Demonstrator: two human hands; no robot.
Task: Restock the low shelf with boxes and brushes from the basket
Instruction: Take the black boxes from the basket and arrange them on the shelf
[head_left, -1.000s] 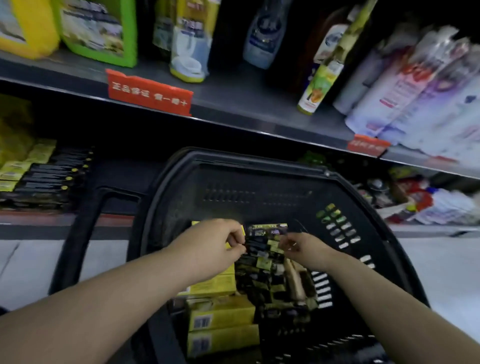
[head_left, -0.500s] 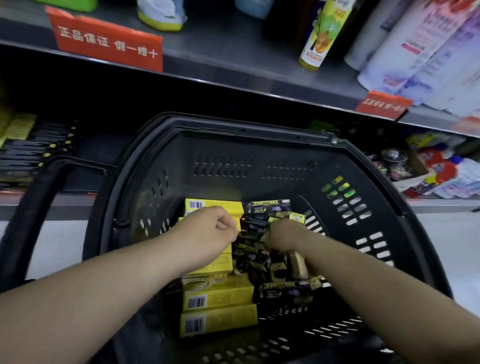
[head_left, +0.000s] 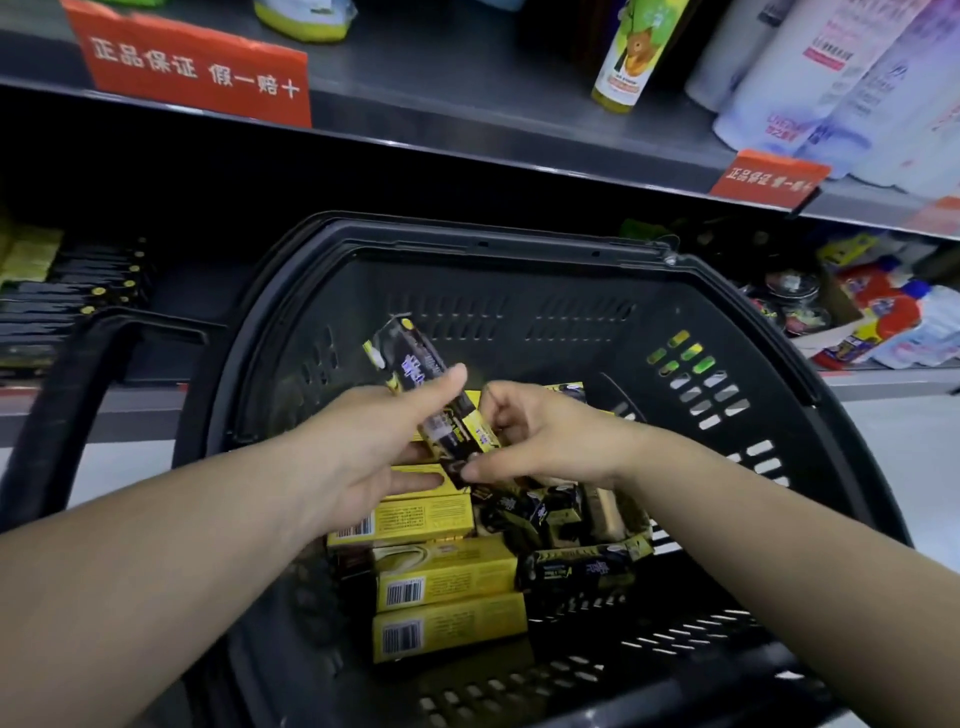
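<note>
**In the Basket: Stock Lifted, Not Yet Shelved**

Head view. Above the open basket (head_left: 467, 236), both hands meet on one black box (head_left: 413, 364), which is raised clear of the load and tilted with its far end up.

- The left hand (head_left: 353, 457) grips the box, thumb across its top face and fingers beneath.
- The right hand (head_left: 550, 436) pinches the near end of the same box between thumb and fingertips.

Whether further boxes are stacked under it cannot be determined.

Remaining load: several yellow boxes (head_left: 447, 577) lie flat on the basket floor, with a loose pile of black boxes (head_left: 582, 564) just beside them. A brown item (head_left: 605, 512) in that pile may be a brush; it is too obscured to confirm.

Destination: the low shelf (head_left: 156, 402) lies behind the basket. Rows of black packs (head_left: 67, 301) occupy its left part, with dark open space beside them.

Assessment: the task appears to be at an early stage. One box is in hand and unplaced, and most stock is in the basket.
</note>
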